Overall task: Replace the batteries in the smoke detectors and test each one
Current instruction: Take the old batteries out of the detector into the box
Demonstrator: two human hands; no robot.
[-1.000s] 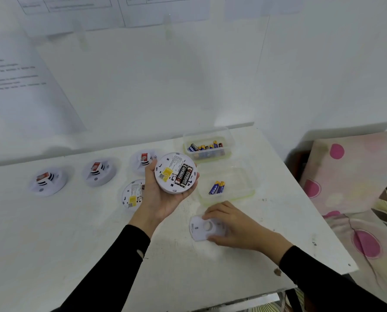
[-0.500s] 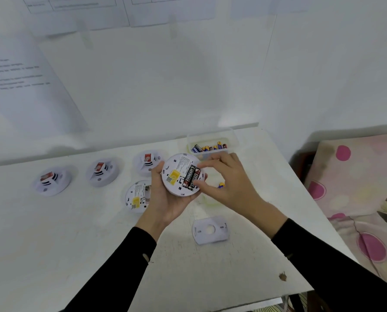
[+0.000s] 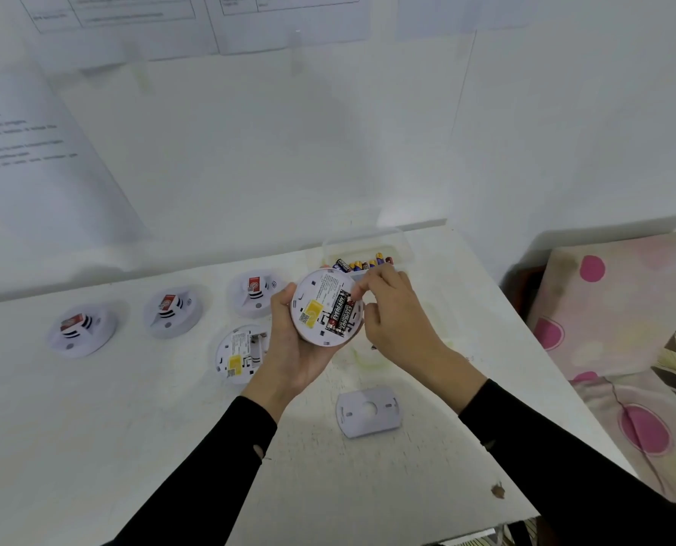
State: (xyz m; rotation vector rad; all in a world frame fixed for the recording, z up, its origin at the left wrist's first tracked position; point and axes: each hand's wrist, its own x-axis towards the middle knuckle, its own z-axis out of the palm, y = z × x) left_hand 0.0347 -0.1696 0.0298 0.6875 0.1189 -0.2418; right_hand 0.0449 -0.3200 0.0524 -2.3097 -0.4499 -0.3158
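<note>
Above the table (image 3: 131,427), left hand (image 3: 289,348) cradles a detector (image 3: 320,309); right hand (image 3: 391,313) pinches its EVEREADY batteries (image 3: 338,314).

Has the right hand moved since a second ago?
Yes. The right hand left the cover plate on the table and rose to the batteries in the held smoke detector.

One head-worn, wide-angle view is given, directed forward and down from above the near edge of the white table (image 3: 92,447). The far wall (image 3: 289,151) with its taped sheets is taken in at the top, and a patterned cushion (image 3: 624,329) at the right. The hands are seen close, mid-frame.
</note>
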